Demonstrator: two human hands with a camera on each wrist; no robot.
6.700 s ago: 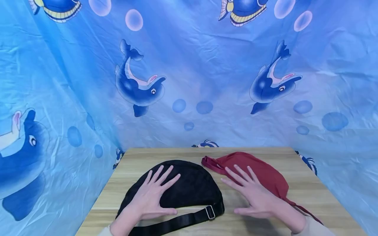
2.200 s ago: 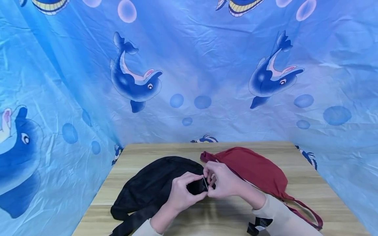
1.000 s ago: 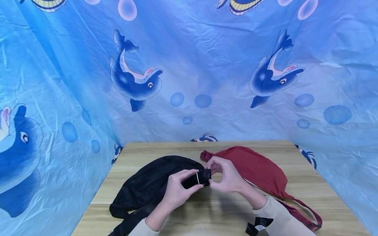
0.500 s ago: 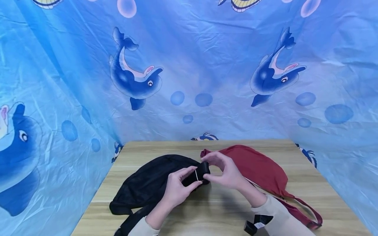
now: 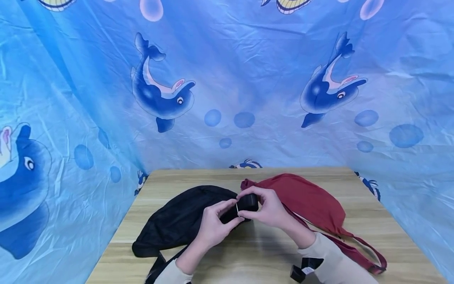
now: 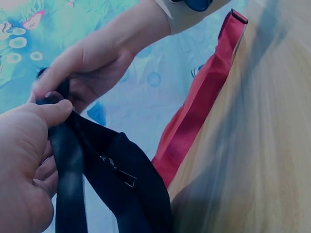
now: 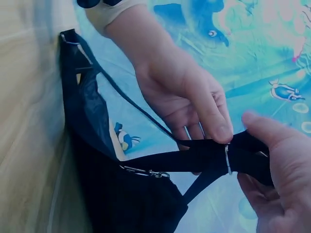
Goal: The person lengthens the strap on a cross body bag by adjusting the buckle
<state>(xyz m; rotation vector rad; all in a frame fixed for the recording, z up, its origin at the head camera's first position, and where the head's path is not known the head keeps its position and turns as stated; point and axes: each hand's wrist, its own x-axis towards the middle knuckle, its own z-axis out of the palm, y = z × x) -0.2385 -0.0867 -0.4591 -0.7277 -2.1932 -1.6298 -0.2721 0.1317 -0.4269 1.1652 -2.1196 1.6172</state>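
Note:
A black waist bag point(image 5: 181, 215) lies on the wooden table, its right end raised by the strap. My left hand point(image 5: 213, 223) pinches the black strap at the silver slider buckle point(image 7: 228, 160), thumb and fingers on either side. On the buckle's other side, my right hand point(image 5: 269, 207) grips a short loop of the strap point(image 5: 249, 202), fingertips close to the metal. Both hands meet just in front of the bag. A silver zip point(image 6: 119, 170) shows on the bag in the left wrist view. My left hand hides part of the strap in the head view.
A dark red waist bag point(image 5: 305, 201) lies at the back right, its strap point(image 5: 376, 256) trailing toward the front right. Small black wrist gear point(image 5: 301, 270) sits by my right sleeve. A blue dolphin-print curtain point(image 5: 227, 79) hangs behind the table point(image 5: 170, 177).
Earlier, both hands were spread over the two bags and the black strap lay flat. Now the strap is lifted between them. Lately my right hand has shifted its grip toward the buckle.

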